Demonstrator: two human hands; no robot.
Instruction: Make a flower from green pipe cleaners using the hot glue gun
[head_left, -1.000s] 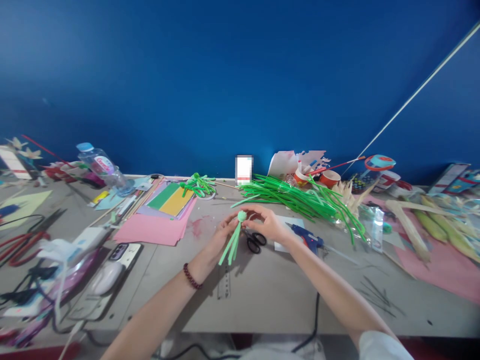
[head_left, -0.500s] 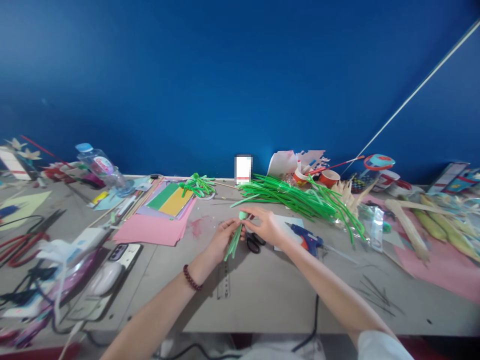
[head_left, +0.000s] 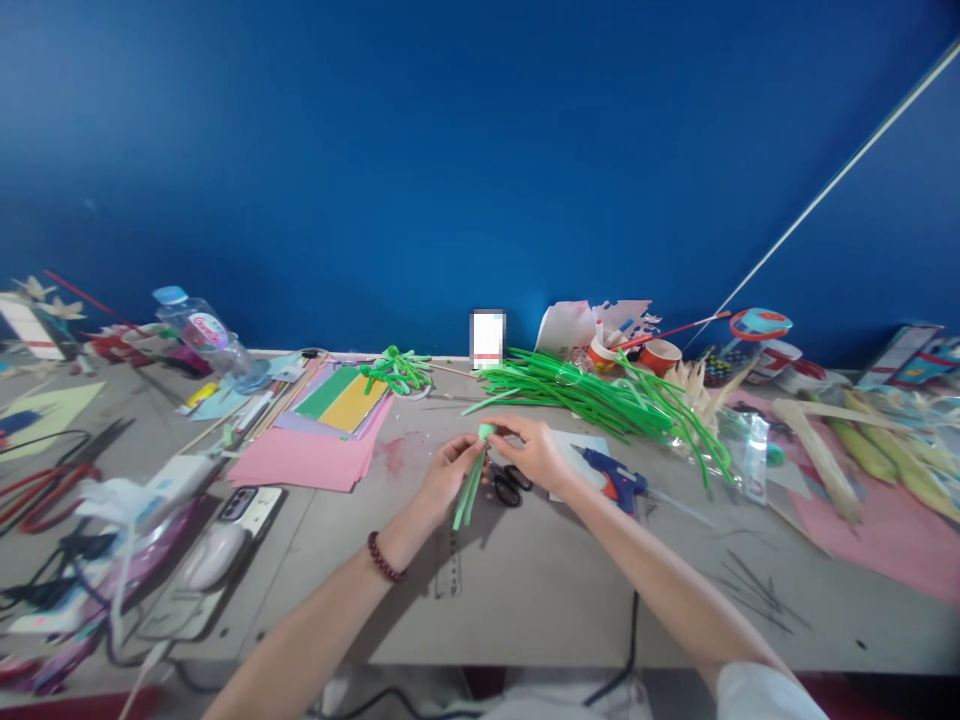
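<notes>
Both my hands meet over the middle of the grey table [head_left: 540, 590] around a small bundle of light green pipe cleaners [head_left: 471, 488]. My left hand [head_left: 448, 468] is closed around the hanging stems. My right hand [head_left: 531, 450] pinches the rolled green tip at the top of the bundle. Black scissors [head_left: 508, 484] lie on the table just under my right hand. A blue glue gun [head_left: 613, 474] rests to the right of my right wrist.
A heap of green pipe cleaners [head_left: 600, 398] lies behind my hands. Coloured paper sheets [head_left: 322, 430] and a water bottle [head_left: 206, 335] sit at the left. A phone [head_left: 244, 505], cables and red-handled scissors [head_left: 45, 480] crowd the near left. Corn husks [head_left: 847, 440] lie at the right.
The bundle's stems were drawn in closer together and my hands closed tighter around its tip. My right hand shifted slightly over the top of the bundle.
</notes>
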